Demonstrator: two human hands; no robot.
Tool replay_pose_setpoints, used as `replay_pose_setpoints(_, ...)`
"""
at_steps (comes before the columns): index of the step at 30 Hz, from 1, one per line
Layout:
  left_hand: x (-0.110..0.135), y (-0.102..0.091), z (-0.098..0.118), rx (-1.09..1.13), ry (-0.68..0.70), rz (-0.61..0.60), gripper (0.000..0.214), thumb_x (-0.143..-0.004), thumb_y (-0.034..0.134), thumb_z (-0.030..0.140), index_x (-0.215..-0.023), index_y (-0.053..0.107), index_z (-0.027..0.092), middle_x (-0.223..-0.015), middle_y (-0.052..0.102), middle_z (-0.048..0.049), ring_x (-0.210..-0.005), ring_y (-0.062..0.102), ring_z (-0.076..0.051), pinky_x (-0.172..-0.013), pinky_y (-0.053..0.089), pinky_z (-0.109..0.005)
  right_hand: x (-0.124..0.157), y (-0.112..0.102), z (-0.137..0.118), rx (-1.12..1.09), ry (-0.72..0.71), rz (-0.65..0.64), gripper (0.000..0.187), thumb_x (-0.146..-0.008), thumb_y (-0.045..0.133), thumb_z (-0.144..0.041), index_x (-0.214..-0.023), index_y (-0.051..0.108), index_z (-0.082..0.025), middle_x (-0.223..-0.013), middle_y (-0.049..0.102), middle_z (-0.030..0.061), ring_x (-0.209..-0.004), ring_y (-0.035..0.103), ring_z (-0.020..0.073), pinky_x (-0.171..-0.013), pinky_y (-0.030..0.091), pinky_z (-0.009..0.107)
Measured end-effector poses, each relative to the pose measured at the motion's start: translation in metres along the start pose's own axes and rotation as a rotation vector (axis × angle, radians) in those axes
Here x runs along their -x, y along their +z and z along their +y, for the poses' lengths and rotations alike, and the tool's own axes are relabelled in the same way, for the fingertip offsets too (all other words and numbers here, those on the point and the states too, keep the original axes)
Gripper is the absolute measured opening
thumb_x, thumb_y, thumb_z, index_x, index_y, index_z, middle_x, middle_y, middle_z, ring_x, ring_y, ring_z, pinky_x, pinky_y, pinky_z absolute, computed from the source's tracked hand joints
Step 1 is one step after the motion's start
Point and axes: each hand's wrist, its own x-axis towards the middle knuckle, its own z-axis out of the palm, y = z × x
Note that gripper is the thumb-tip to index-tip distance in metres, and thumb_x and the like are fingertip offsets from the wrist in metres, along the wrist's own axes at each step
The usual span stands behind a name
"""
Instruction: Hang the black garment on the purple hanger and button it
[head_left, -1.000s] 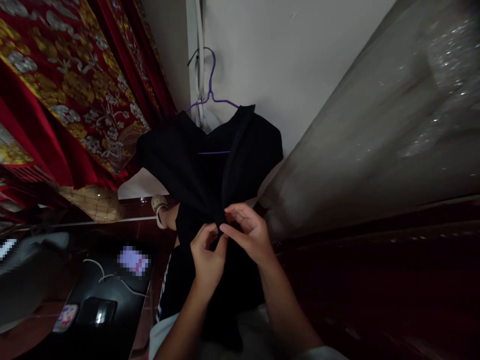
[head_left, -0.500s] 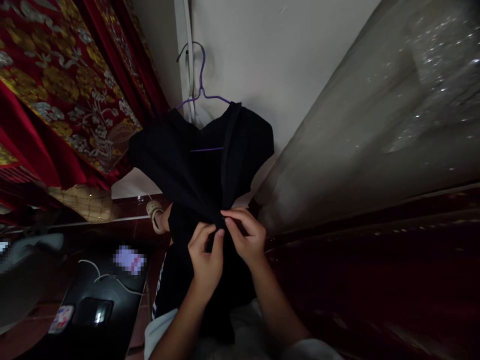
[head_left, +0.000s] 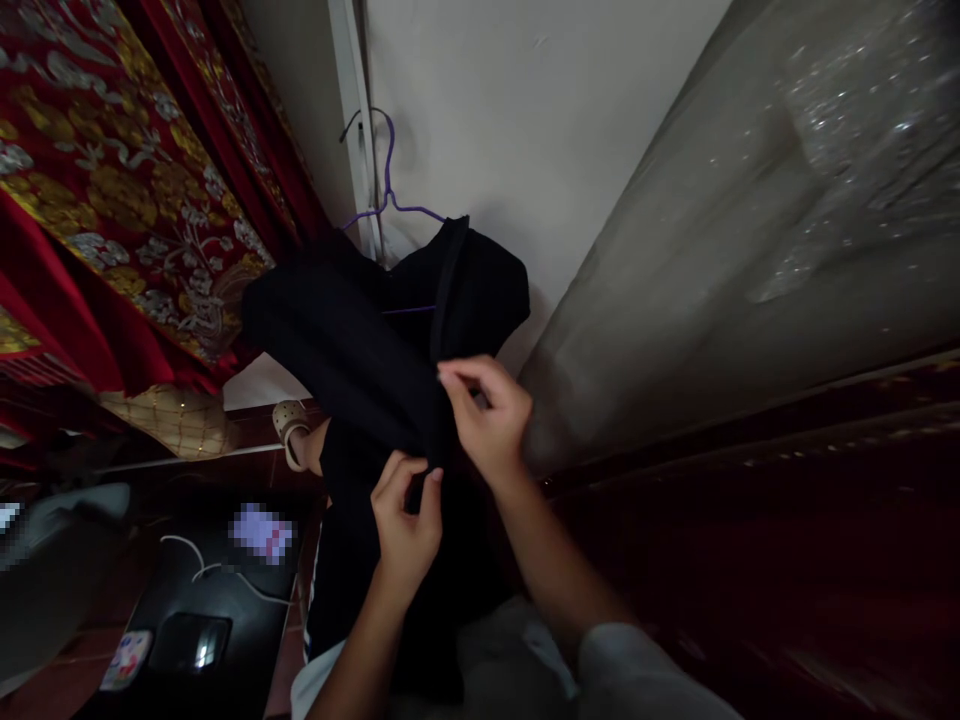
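Black garment (head_left: 337, 350) on purple hanger (head_left: 420, 209), pinched below hanger with right hand (head_left: 493, 415), pinched farther below with left hand (head_left: 405, 525).

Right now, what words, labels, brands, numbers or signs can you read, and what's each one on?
No readable text.
Lit screen: pixelated, unreadable.
Bright patch at left edge: pixelated, unreadable.
Small patterned item: any lettering too blurred to tell.
Black garment: no lettering visible.

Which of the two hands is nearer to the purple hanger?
The right hand: it pinches an edge of the black garment higher up, toward the purple hanger. The left hand pinches the same garment lower down, farther away.
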Motion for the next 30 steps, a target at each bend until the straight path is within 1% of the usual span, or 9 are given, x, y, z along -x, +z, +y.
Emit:
replay_pose_setpoints(5, 0.005, 0.018, -0.012, -0.002, 0.01, -0.075, 0.018, -0.1, 0.06, 0.026, -0.083, 0.061, 0.02, -0.077, 0.055, -0.0015, -0.072, 0.057, -0.016, -0.064, 0.045, -0.027, -0.131, 0.032, 0.013, 0.294, -0.226, -0.009, 0.03, -0.106, 0.047, -0.043, -0.103, 0.069, -0.023, -0.1, 0.072, 0.0067, -0.094, 0.069, 0.0207, -0.087, 0.059, 0.038)
replay_pose_setpoints(8, -0.001, 0.026, -0.016, 0.007, -0.025, -0.125, 0.021, -0.1, 0.06, 0.028, -0.081, 0.061, 0.02, -0.077, 0.056, -0.0024, -0.071, 0.058, -0.017, -0.064, 0.046, -0.027, -0.17, 0.043, 0.008, 0.461, -0.29, -0.075, 0.037, -0.108, 0.041, -0.049, -0.113, 0.067, -0.023, -0.106, 0.069, 0.0072, -0.099, 0.067, 0.0214, -0.094, 0.058, 0.041)
replay_pose_setpoints(11, -0.028, 0.021, -0.005, 0.004, 0.067, -0.285, 0.014, -0.1, 0.06, 0.026, -0.089, 0.067, 0.02, -0.085, 0.065, -0.0049, -0.081, 0.065, -0.018, -0.073, 0.053, -0.029, -0.169, 0.041, -0.002, 0.489, -0.294, -0.136, 0.036, -0.108, 0.04, -0.048, -0.115, 0.066, -0.024, -0.108, 0.068, 0.007, -0.099, 0.067, 0.0212, -0.097, 0.057, 0.041)
replay_pose_setpoints(13, -0.063, 0.01, 0.011, -0.026, 0.184, -0.336, 0.01, -0.1, 0.061, 0.025, -0.101, 0.071, 0.021, -0.099, 0.071, -0.0073, -0.094, 0.069, -0.019, -0.086, 0.056, -0.031, -0.16, 0.035, -0.007, 0.48, -0.268, -0.148, 0.034, -0.108, 0.04, -0.045, -0.115, 0.066, -0.024, -0.108, 0.068, 0.0068, -0.098, 0.067, 0.0209, -0.096, 0.057, 0.04)
replay_pose_setpoints(18, -0.184, -0.011, 0.049, -0.187, 0.443, -0.045, 0.031, -0.106, 0.054, 0.037, -0.131, 0.064, 0.022, -0.107, 0.073, -0.008, -0.096, 0.069, -0.019, -0.089, 0.056, -0.032, -0.15, 0.021, -0.012, 0.456, -0.248, -0.166, 0.026, -0.106, 0.048, -0.039, -0.113, 0.068, -0.025, -0.106, 0.07, 0.0066, -0.098, 0.067, 0.0215, -0.095, 0.057, 0.038)
replay_pose_setpoints(21, -0.236, -0.011, 0.055, -0.211, 0.562, -0.029, 0.031, -0.104, 0.057, 0.044, -0.12, 0.07, 0.021, -0.104, 0.074, -0.0073, -0.099, 0.07, -0.02, -0.087, 0.054, -0.032, -0.148, 0.019, -0.016, 0.433, -0.302, -0.183, 0.025, -0.106, 0.047, -0.035, -0.113, 0.07, -0.026, -0.107, 0.071, 0.0061, -0.104, 0.067, 0.0229, -0.098, 0.056, 0.041)
replay_pose_setpoints(23, -0.248, -0.007, 0.055, -0.209, 0.568, -0.023, 0.031, -0.104, 0.057, 0.046, -0.105, 0.072, 0.02, -0.096, 0.074, -0.0062, -0.095, 0.07, -0.02, -0.084, 0.054, -0.03, -0.146, 0.019, -0.016, 0.411, -0.36, -0.196, 0.026, -0.106, 0.045, -0.033, -0.111, 0.071, -0.027, -0.107, 0.072, 0.0053, -0.108, 0.066, 0.0232, -0.1, 0.055, 0.042)
replay_pose_setpoints(25, -0.247, 0.0, 0.053, -0.199, 0.548, 0.023, 0.035, -0.105, 0.054, 0.049, -0.095, 0.071, 0.02, -0.087, 0.072, -0.0049, -0.09, 0.069, -0.019, -0.08, 0.053, -0.029, -0.143, 0.021, -0.009, 0.386, -0.419, -0.192, 0.028, -0.107, 0.044, -0.031, -0.108, 0.072, -0.028, -0.107, 0.072, 0.0047, -0.109, 0.066, 0.0232, -0.101, 0.054, 0.044)
replay_pose_setpoints(30, -0.25, 0.016, 0.057, -0.125, 0.55, 0.14, 0.047, -0.103, 0.049, 0.063, -0.087, 0.063, 0.02, -0.078, 0.062, -0.0026, -0.085, 0.066, -0.019, -0.074, 0.049, -0.029, -0.126, 0.034, 0.037, 0.383, -0.491, -0.16, 0.029, -0.105, 0.047, -0.028, -0.107, 0.076, -0.029, -0.1, 0.073, 0.0046, -0.101, 0.066, 0.0235, -0.094, 0.055, 0.045)
